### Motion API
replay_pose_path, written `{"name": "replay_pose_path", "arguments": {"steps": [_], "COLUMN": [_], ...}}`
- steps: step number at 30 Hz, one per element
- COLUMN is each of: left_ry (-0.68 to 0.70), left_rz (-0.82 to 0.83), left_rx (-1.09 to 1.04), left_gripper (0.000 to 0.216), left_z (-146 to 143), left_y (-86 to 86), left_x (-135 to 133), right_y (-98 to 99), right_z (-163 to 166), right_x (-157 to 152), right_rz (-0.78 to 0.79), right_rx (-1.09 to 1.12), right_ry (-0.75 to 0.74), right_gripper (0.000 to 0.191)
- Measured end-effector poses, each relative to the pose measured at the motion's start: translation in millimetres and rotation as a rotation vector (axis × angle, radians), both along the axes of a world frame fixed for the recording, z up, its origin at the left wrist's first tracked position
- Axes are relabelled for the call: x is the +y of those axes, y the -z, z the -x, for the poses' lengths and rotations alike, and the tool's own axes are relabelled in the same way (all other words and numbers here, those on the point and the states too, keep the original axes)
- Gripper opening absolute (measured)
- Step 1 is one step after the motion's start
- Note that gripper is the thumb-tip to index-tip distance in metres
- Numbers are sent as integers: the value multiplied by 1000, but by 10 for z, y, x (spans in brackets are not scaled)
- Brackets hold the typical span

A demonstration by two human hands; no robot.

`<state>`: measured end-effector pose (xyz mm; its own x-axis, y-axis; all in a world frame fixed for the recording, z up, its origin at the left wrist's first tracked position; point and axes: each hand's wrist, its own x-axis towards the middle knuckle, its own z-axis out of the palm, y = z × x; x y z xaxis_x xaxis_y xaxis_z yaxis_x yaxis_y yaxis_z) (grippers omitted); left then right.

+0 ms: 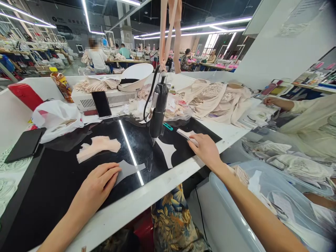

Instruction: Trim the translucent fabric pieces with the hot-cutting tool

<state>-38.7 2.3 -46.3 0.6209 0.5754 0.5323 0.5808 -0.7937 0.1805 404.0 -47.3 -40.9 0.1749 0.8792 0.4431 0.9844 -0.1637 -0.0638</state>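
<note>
My left hand is at the front of the black work surface, its fingers together on the end of a thin grey curved cut piece. To the right, my right hand pinches a small stack of white cut pieces between thumb and fingers. Between the hands hangs a black corded tool, upright, its thin metal tip pointing down. Just beside that tip lies a white curved piece. A pale peach stack of cut pieces rests beyond my left hand.
A teal cutter-like item lies behind the tool. Phones, a plastic bag and fabric heaps surround the surface. Clear plastic tubs stand at right, near another person's hand. Fabric straps suspend the tool.
</note>
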Motion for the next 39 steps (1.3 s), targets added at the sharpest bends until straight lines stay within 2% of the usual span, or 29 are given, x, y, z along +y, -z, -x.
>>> {"name": "replay_pose_path", "arguments": {"steps": [7,13,19,25,28,33,36,39], "left_ry": [-22,-16,-14,-2,-2,-2,-2,-6], "left_rz": [30,25,33,6,16,38,85,227], "left_rx": [21,21,44,42,38,7,-42,-121], "left_gripper": [29,30,29,30,29,26,24,23], "left_z": [4,-1,-4,-3,1,-6,-47,-138], "left_y": [2,-2,-6,-14,-13,-32,-97,-225], "left_x": [-4,-18,-22,-23,-24,-25,-70,-198], "right_y": [-3,-40,-92,-180,-259,-458,-567,-632], "right_z": [142,153,45,-148,-126,299,695,1065], "right_x": [244,310,318,360,339,136,-35,-187], "right_rz": [85,95,-5,-207,-301,-330,-216,-50], "right_rx": [-83,2,241,608,776,966,1054,1112], "right_ry": [65,87,75,49,19,-126,-239,-340], "right_gripper": [37,38,38,38,38,35,34,34]}}
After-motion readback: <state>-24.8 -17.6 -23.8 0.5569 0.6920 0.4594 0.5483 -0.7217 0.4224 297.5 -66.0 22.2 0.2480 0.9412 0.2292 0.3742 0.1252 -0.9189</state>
